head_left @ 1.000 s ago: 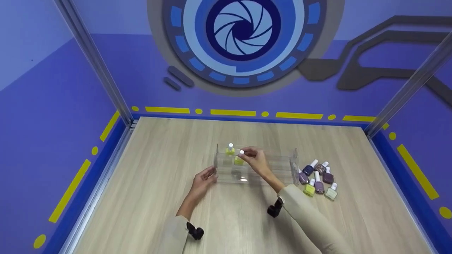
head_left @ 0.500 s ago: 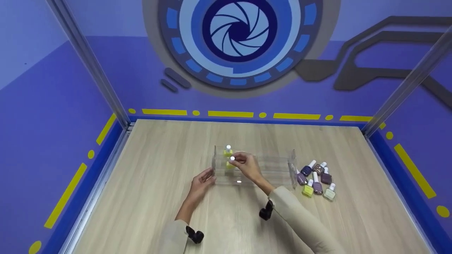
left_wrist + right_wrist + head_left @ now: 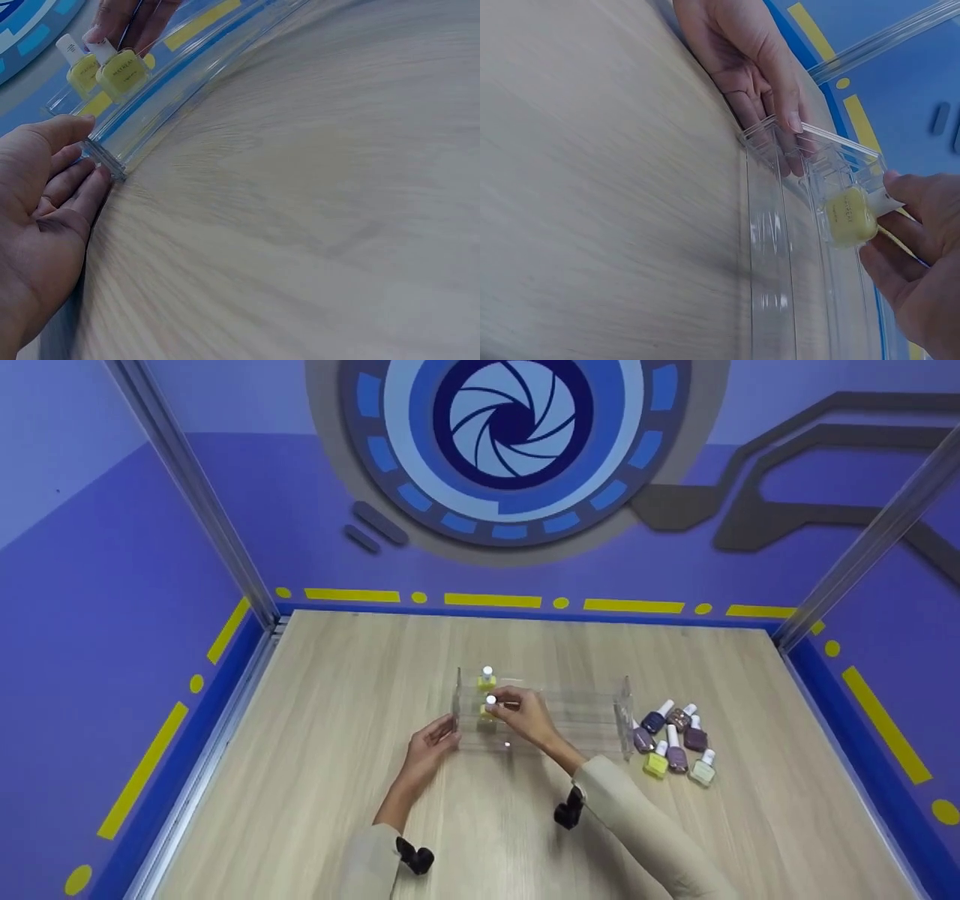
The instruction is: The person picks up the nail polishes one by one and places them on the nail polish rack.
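Observation:
A clear acrylic stepped rack point(image 3: 585, 725) lies lengthwise on the table. Its left end is steadied by my left hand point(image 3: 422, 757), thumb and fingers gripping the end panel in the left wrist view. My right hand point(image 3: 531, 718) pinches the white cap of a yellow nail polish bottle point(image 3: 851, 216), upright at a middle step near the rack's left end. Behind it, a second yellow nail polish bottle point(image 3: 487, 682) stands on the rear step. In the left wrist view the held nail polish point(image 3: 122, 73) partly covers that second one.
Just right of the rack lies a loose group of nail polish bottles: dark blue point(image 3: 654, 721), glittery brown point(image 3: 681, 716), purple point(image 3: 676, 760), dark plum point(image 3: 696, 738), yellow point(image 3: 656, 765) and pale green point(image 3: 703, 772). Printed blue walls point(image 3: 525, 577) enclose the wooden table point(image 3: 300, 780).
My right hand has moved left and slightly toward me with the yellow nail polish, lowering it to the step in front of the other one. My left hand has stayed at the rack's end.

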Demonstrator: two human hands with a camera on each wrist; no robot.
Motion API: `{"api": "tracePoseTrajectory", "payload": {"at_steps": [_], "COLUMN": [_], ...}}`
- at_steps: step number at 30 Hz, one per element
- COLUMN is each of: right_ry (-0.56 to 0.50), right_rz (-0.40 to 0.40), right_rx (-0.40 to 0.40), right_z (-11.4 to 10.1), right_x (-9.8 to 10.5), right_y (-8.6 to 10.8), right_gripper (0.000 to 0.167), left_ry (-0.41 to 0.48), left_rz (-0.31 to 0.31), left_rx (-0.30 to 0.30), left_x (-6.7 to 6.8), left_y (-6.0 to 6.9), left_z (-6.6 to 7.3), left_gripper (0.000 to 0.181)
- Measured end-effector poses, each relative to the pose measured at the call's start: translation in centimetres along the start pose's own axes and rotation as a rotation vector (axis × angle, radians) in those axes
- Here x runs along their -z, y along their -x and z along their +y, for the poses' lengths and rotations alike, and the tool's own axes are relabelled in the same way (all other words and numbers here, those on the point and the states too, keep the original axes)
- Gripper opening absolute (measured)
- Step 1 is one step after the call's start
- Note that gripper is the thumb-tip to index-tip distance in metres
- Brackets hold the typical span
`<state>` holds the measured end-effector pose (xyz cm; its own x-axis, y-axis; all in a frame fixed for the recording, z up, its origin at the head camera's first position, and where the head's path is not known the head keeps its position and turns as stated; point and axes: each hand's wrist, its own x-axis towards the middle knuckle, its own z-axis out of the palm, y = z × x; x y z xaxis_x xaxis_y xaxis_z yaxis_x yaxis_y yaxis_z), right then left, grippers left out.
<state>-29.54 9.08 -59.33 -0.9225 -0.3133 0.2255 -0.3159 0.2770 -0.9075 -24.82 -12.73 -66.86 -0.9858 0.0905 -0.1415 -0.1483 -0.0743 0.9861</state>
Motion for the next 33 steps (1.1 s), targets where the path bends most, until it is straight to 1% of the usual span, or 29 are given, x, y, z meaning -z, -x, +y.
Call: {"api": "tracePoseTrajectory", "payload": {"at_steps": [3, 5, 8, 11, 13, 16, 20, 22, 27, 30, 33], "right_ry": [0.011, 0.026, 0.059, 0.075, 0.069, 0.066, 0.105, 0.146, 0.219, 0.229, 0.262], "right_rz": [-0.005, -0.001, 0.019, 0.046, 0.061, 0.091, 0.134, 0.137, 0.131, 0.14, 0.154], "right_rx": [-0.006, 0.005, 0.026, 0.025, 0.006, -0.046, -0.117, -0.137, -0.156, -0.201, -0.241], "right_z": [-0.6, -1.0, -1.5, -1.8, -1.9, -2.1, -1.8, -1.6, -0.6, 0.1, 0.8], "right_x": [0.7, 1.3, 2.7, 4.4, 5.7, 7.8, 10.6, 11.8, 14.6, 16.3, 18.0], "right_y": [0.3, 0.5, 1.0, 1.6, 2.1, 2.9, 3.8, 4.4, 6.4, 7.5, 8.6], "right_gripper": [0.023, 0.022, 0.018, 0.014, 0.013, 0.014, 0.015, 0.014, 0.015, 0.018, 0.02], "left_ry": [0.013, 0.009, 0.005, 0.002, 0.003, -0.011, -0.026, -0.029, -0.03, -0.02, -0.012], "left_rz": [-0.002, -0.004, -0.005, -0.004, 0.0, -0.002, -0.011, -0.012, -0.001, -0.007, -0.01], "left_rx": [0.01, 0.01, 0.008, 0.008, 0.01, 0.011, 0.017, 0.019, 0.02, 0.019, 0.018], "left_x": [0.0, 0.1, 0.1, 0.0, 0.0, 0.0, 0.0, 0.2, 0.3, 0.2, 0.0], "left_y": [0.0, 0.0, 0.0, 0.0, -0.1, 0.0, -0.1, -0.1, 0.0, 0.0, -0.1], "left_z": [0.1, 0.0, -0.1, -0.2, -0.2, -0.1, 0.0, 0.1, 0.0, -0.1, -0.1], "left_gripper": [0.057, 0.058, 0.06, 0.06, 0.06, 0.059, 0.057, 0.056, 0.057, 0.058, 0.058]}}
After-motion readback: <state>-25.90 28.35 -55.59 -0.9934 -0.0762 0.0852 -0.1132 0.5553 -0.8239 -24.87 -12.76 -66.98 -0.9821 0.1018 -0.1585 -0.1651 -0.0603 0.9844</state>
